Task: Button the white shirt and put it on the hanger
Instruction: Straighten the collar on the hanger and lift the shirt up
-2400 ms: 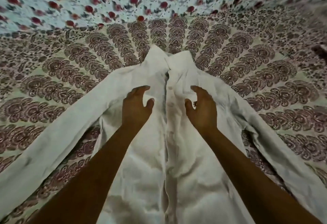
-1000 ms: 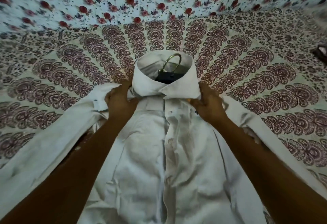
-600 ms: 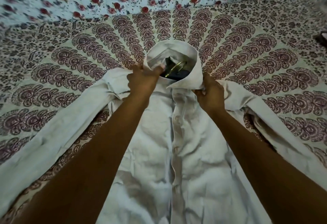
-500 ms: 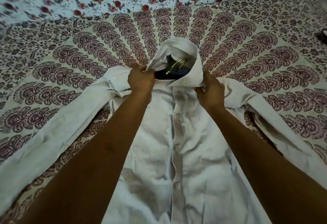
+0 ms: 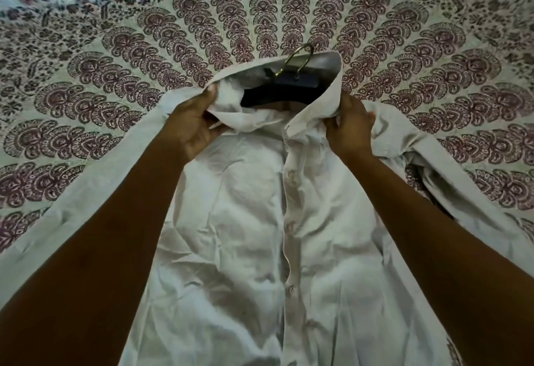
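Observation:
The white shirt [image 5: 248,221] lies front-up on the bed, its placket buttoned down the middle and its sleeves spread to both sides. A dark hanger [image 5: 284,89] with a brass hook sits inside the neck opening, the hook poking out over the collar's back edge. My left hand [image 5: 190,125] grips the left side of the collar, bunching the cloth. My right hand [image 5: 348,125] holds the right collar point and the shoulder cloth beside it. The collar stands open and is lifted off the hanger.
A patterned bedsheet [image 5: 115,47] with maroon fan motifs covers the whole surface under the shirt; a band of red flowers runs along the far edge. The shirt's right sleeve [image 5: 462,180] is creased and folded near the shoulder.
The collar has been pulled wider and flatter, showing more of the hanger and its hook. My left hand has turned its grip lower on the collar; my right hand stays at the right collar.

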### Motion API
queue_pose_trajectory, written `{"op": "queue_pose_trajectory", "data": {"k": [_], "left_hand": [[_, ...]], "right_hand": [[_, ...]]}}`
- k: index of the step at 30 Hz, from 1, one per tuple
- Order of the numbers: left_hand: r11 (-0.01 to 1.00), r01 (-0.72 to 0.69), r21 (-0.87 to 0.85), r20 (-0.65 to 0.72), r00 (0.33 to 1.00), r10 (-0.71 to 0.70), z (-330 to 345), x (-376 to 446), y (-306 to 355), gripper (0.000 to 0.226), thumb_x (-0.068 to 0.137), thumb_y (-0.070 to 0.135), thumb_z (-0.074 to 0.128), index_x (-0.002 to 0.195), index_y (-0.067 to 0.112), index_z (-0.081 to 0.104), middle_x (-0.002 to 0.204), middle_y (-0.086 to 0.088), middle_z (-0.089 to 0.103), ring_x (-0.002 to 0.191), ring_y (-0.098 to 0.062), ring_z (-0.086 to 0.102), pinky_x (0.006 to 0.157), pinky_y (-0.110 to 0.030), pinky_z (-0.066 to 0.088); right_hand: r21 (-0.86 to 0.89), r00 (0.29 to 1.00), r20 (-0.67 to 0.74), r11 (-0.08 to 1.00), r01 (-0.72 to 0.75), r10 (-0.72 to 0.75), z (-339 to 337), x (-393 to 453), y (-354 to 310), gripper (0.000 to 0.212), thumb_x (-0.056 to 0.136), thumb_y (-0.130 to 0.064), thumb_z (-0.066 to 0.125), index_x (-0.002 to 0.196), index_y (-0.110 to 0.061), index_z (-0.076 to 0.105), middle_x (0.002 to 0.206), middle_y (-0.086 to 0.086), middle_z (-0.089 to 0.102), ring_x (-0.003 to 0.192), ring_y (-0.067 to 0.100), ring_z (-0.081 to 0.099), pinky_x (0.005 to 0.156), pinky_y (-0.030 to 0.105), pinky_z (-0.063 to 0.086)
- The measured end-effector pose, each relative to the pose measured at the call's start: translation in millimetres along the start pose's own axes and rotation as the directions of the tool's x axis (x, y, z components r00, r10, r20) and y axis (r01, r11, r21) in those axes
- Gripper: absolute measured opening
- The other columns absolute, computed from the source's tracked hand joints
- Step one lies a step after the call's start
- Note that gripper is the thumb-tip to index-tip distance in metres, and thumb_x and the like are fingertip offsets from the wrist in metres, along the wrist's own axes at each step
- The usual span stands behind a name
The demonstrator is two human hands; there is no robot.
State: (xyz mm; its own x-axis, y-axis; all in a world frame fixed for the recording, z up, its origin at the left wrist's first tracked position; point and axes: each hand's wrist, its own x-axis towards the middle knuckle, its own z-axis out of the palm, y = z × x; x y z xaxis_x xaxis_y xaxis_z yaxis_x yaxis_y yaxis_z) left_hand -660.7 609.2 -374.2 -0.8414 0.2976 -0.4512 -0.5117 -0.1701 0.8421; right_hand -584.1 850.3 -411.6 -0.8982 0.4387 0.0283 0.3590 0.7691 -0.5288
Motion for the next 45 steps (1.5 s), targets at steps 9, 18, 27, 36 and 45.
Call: {"op": "queue_pose_trajectory", "data": {"k": [9, 18, 27, 36, 45], "left_hand": [[0.399, -0.449, 0.799, 0.182, 0.814, 0.551, 23.8, 32.3, 20.5, 0.029, 0.084, 0.032, 0.064, 0.102, 0.009, 0.067, 0.091, -0.012, 0.065, 0.077, -0.012, 0.052, 0.067, -0.018, 0.041], [0.926, -0.132, 0.355, 0.083, 0.991, 0.11, 44.2, 55.7, 33.0, 0.024, 0.093, 0.011, 0.052, 0.075, 0.016, 0.068, 0.065, 0.007, 0.07, 0.067, -0.008, 0.065, 0.074, -0.022, 0.052], [0.427, -0.558, 0.712, 0.375, 0.816, 0.441, 44.2, 56.2, 37.0, 0.049, 0.086, -0.007, 0.046, 0.128, 0.019, 0.052, 0.118, 0.006, 0.051, 0.096, 0.003, 0.052, 0.079, -0.008, 0.046], [0.165, -0.526, 0.834, 0.452, 0.824, 0.343, 75.6, 64.7, 63.5, 0.018, 0.091, 0.011, 0.054, 0.097, 0.0, 0.067, 0.08, -0.004, 0.064, 0.071, -0.01, 0.056, 0.07, -0.016, 0.043], [0.668, -0.265, 0.695, 0.256, 0.96, 0.114, 75.9, 70.8, 61.8, 0.012, 0.089, 0.009, 0.058, 0.081, 0.017, 0.061, 0.067, 0.011, 0.066, 0.056, 0.006, 0.058, 0.061, -0.012, 0.047]], "right_hand": [[-0.015, 0.998, -0.069, 1.0, -0.014, 0.013, 10.5, -6.8, -1.6, 0.057, 0.084, -0.006, 0.052, 0.139, -0.011, 0.036, 0.143, 0.012, 0.039, 0.136, 0.028, 0.03, 0.111, 0.048, 0.014], [-0.067, 0.999, 0.03, 0.997, -0.028, 0.03, 10.4, -1.6, -2.4, 0.074, 0.082, -0.018, 0.052, 0.146, -0.012, 0.017, 0.151, 0.011, 0.024, 0.142, 0.028, 0.015, 0.112, 0.053, 0.006], [0.193, 0.979, 0.188, 0.98, 0.039, -0.076, -7.2, 1.7, 3.6, 0.087, 0.064, -0.035, 0.041, 0.146, -0.031, 0.011, 0.157, 0.003, 0.009, 0.144, 0.029, -0.002, 0.113, 0.053, -0.009], [0.352, 0.989, 0.15, 0.935, -0.05, -0.004, -0.7, -2.5, 1.3, 0.072, 0.075, -0.056, 0.033, 0.143, -0.034, 0.024, 0.153, -0.003, 0.019, 0.143, 0.018, 0.0, 0.113, 0.048, -0.015], [0.417, 0.991, 0.133, 0.907, -0.062, 0.006, 5.9, -3.1, 1.6, 0.08, 0.069, -0.071, 0.011, 0.142, -0.043, 0.022, 0.155, -0.009, 0.017, 0.144, 0.016, -0.004, 0.112, 0.049, -0.019]]}}
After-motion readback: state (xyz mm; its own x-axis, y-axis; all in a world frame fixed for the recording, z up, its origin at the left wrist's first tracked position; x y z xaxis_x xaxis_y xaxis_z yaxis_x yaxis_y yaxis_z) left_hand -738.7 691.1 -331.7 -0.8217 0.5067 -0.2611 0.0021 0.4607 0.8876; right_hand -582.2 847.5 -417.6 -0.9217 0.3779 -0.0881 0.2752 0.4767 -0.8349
